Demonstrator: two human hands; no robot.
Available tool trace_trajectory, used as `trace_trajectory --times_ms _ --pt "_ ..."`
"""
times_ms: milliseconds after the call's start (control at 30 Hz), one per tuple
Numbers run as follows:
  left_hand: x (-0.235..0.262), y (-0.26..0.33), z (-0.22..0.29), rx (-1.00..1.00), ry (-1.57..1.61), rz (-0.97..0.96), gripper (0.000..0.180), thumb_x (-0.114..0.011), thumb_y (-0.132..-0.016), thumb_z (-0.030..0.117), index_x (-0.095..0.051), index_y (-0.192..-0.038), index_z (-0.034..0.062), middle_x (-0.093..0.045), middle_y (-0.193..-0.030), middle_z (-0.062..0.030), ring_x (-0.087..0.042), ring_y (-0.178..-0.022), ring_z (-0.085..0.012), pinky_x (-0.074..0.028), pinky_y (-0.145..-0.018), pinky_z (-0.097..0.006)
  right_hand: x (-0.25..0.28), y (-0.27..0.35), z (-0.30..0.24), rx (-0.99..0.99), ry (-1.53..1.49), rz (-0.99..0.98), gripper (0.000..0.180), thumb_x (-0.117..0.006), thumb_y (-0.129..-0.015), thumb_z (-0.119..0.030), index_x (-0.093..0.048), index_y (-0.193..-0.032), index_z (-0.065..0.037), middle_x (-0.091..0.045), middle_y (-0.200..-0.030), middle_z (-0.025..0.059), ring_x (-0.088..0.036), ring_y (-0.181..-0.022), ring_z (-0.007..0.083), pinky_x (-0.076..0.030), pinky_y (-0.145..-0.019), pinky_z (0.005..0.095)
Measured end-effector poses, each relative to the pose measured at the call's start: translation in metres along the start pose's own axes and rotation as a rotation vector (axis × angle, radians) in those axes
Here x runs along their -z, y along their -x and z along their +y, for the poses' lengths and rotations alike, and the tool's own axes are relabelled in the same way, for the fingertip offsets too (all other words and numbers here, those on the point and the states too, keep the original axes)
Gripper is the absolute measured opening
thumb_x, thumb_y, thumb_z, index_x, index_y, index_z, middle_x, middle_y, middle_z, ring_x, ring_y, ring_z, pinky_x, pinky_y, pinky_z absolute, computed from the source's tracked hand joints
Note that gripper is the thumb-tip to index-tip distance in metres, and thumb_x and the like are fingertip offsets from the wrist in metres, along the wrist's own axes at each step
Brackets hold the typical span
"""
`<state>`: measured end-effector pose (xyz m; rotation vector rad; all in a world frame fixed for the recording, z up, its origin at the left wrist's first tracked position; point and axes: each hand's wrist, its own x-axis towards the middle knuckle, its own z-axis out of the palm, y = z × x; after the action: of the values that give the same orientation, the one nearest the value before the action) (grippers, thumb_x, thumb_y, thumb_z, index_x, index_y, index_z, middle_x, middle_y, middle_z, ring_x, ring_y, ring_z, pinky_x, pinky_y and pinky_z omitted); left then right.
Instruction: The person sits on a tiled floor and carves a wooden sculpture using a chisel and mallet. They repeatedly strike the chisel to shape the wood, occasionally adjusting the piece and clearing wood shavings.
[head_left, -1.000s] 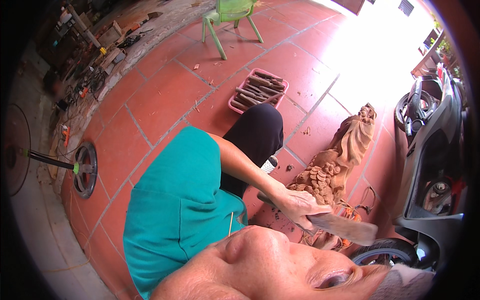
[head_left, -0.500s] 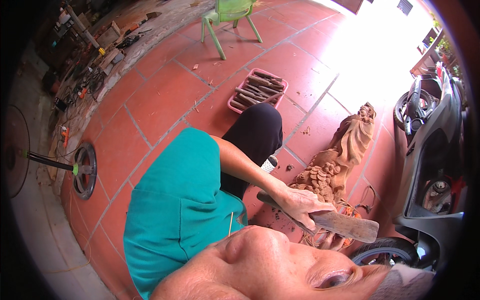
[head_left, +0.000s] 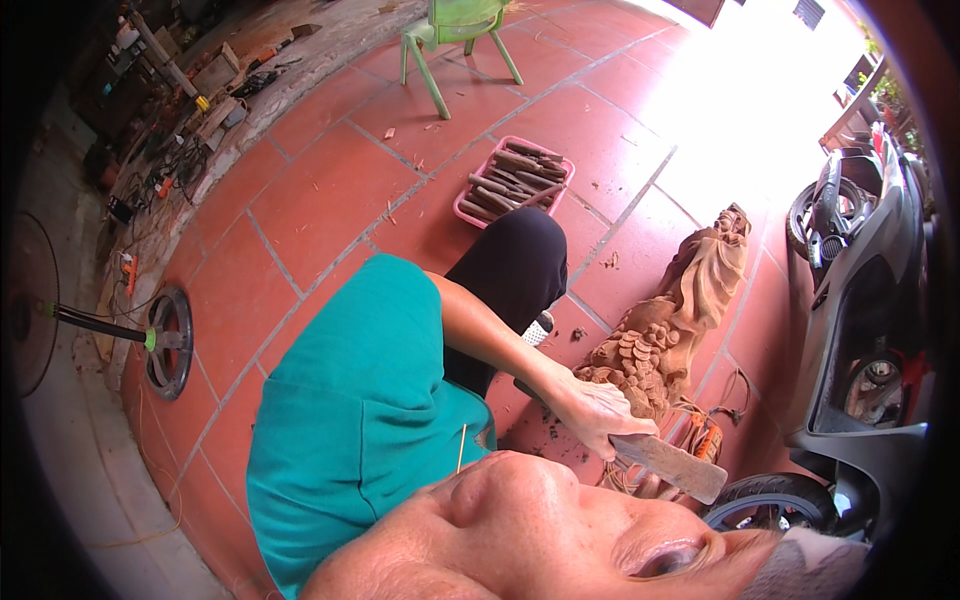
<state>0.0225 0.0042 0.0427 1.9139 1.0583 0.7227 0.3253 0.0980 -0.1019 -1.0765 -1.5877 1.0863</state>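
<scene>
My left hand [head_left: 592, 408] reaches out from a teal sleeve, its fingers wrapped round a flat, worn wooden bar [head_left: 672, 466]. The bar's broad end slants down toward the right, and a dark end shows behind the wrist. Just beyond this hand lies a carved brown wooden statue [head_left: 665, 335], a robed figure on the floor with its head toward the far right. Only a bit of my right hand [head_left: 648, 487] shows below the bar; its fingers are mostly hidden. An orange power tool or plug-like part [head_left: 707, 445] with cords lies near the statue's base.
A pink basket [head_left: 463, 212] of wooden-handled tools stands past my knee. Further off is a green plastic chair [head_left: 440, 45]. A motorbike [head_left: 860, 330] stands at the right, a fan [head_left: 168, 340] at the left. Wood chips dot the red tiles [head_left: 330, 190].
My left hand and the wooden bar have shifted; the bar's broad end has moved left and toward me. The statue stays in place.
</scene>
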Motion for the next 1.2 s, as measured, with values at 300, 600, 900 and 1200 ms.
trace_trajectory --times_ms 300,600,900,1200 --pt "-0.012 -0.002 -0.002 -0.055 -0.044 0.127 0.074 -0.073 -0.081 0.021 -0.034 -0.143 0.0045 -0.067 -0.083 -0.0228 -0.066 -0.070 -0.0429 -0.049 -0.061 -0.050 0.001 -0.008 -0.003 -0.001 0.127 -0.139 0.040 -0.059 -0.094 0.005 -0.050 -0.133 0.004 -0.058 -0.130 0.0181 -0.056 -0.117 0.0276 -0.044 -0.103 0.0417" --pt "0.001 0.009 0.000 0.007 0.059 0.202 0.068 -0.072 -0.082 0.022 -0.041 -0.140 0.0052 -0.067 -0.082 -0.0217 -0.069 -0.074 -0.0407 -0.052 -0.066 -0.049 -0.019 -0.013 -0.025 -0.038 0.212 -0.104 0.032 -0.059 -0.098 0.003 -0.054 -0.129 0.007 -0.064 -0.121 0.0151 -0.060 -0.109 0.0245 -0.048 -0.098 0.0389" --pt "0.001 -0.001 0.001 -0.050 0.084 0.175 0.074 -0.075 -0.084 0.030 -0.039 -0.144 0.0059 -0.068 -0.102 -0.0235 -0.070 -0.086 -0.0430 -0.056 -0.076 -0.049 -0.013 0.000 -0.022 0.091 0.100 0.026 0.025 -0.067 -0.085 0.000 -0.058 -0.108 0.002 -0.059 -0.105 0.0108 -0.057 -0.096 0.0206 -0.049 -0.085 0.0398" --pt "-0.006 -0.009 0.002 -0.034 0.135 0.223 0.072 -0.076 -0.087 0.026 -0.039 -0.144 0.0022 -0.068 -0.104 -0.0297 -0.070 -0.095 -0.0444 -0.056 -0.078 -0.046 -0.035 -0.019 -0.085 -0.034 -0.049 -0.039 0.027 -0.066 -0.088 0.003 -0.065 -0.116 0.002 -0.072 -0.101 0.0128 -0.070 -0.098 0.0203 -0.056 -0.083 0.0340"
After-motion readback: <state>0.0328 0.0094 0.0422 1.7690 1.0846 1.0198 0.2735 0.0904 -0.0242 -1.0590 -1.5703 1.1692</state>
